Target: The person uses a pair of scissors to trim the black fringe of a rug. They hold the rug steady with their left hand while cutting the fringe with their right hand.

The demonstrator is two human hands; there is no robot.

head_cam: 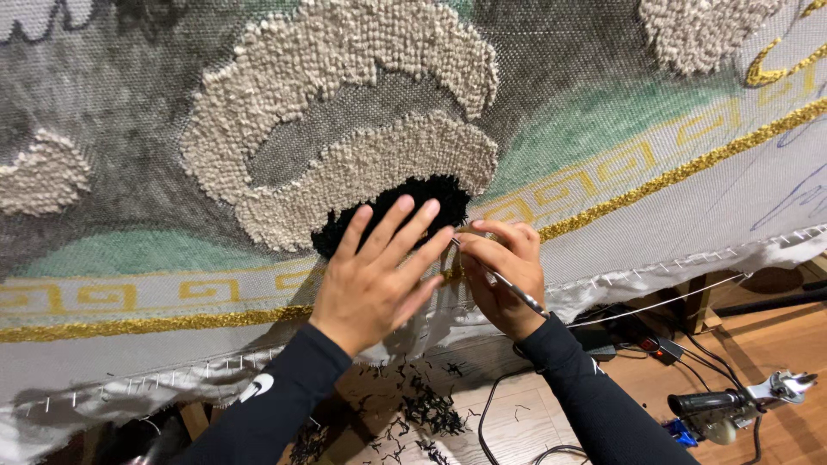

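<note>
Two hands work at the stretched tufting cloth (655, 215), both in black sleeves. The left hand (375, 275) lies flat and open against the cloth, fingers spread, its fingertips on the lower edge of the one black tufted patch (413, 202); it grips nothing. The right hand (504, 275) sits just beside it, touching or nearly touching at the fingers, and is closed around one thin metal tool (508, 288) — whether scissors or tweezers cannot be told — whose tip points toward the left hand's fingers, at the cloth just below the black patch.

Above the black patch rises a large cream looped shape (345, 112), curled around an untufted grey area. Two more cream tufted pieces show — one at the left edge (43, 176) and one at the top right (702, 30). One gold tufted line (672, 176) runs across the cloth below the hands' level and climbs to the right, with a yellow key-pattern band (603, 172) drawn just above it and green painted areas beyond that. The cloth's lower edge (655, 275) is pinned down by a row of small staples.

Below, on the wooden floor (775, 344), black yarn clippings (422, 405) lie scattered under the hands. To the right sit one power strip (659, 346), black cables, and one tufting gun (741, 403), well apart from the hands.
</note>
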